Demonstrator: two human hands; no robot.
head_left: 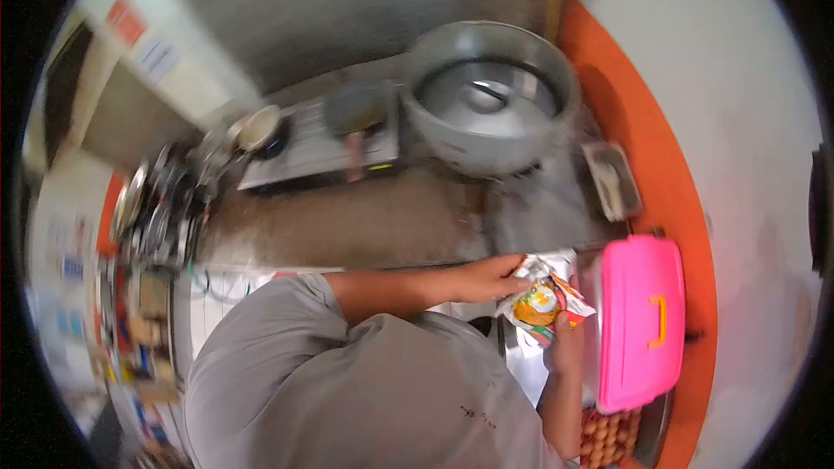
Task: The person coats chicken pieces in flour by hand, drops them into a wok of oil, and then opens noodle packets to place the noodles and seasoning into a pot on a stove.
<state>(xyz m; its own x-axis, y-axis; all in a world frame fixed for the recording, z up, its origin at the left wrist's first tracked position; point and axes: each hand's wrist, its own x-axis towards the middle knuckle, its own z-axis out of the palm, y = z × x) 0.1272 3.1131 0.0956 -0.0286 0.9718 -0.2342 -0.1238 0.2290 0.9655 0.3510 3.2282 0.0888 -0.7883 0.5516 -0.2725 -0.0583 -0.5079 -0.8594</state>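
Observation:
A shiny, colourful food packet (540,302) with a picture of a fried egg on it is held between both hands, left of a pink lid. My left hand (493,279) reaches in from the left, its fingers closed on the packet's upper left edge. From below, my right hand (566,338) grips the packet's lower right part, thumb on its front. Silver foil shows at the packet's top. Whether the packet is torn open cannot be made out.
A large metal pot (491,152) and a stove (300,143) with a pan stand on the counter (347,226). A small tray (612,182) lies near the orange wall edge. Beside the pink-lidded box (630,321) are eggs (608,436). Dishes (156,208) stand left.

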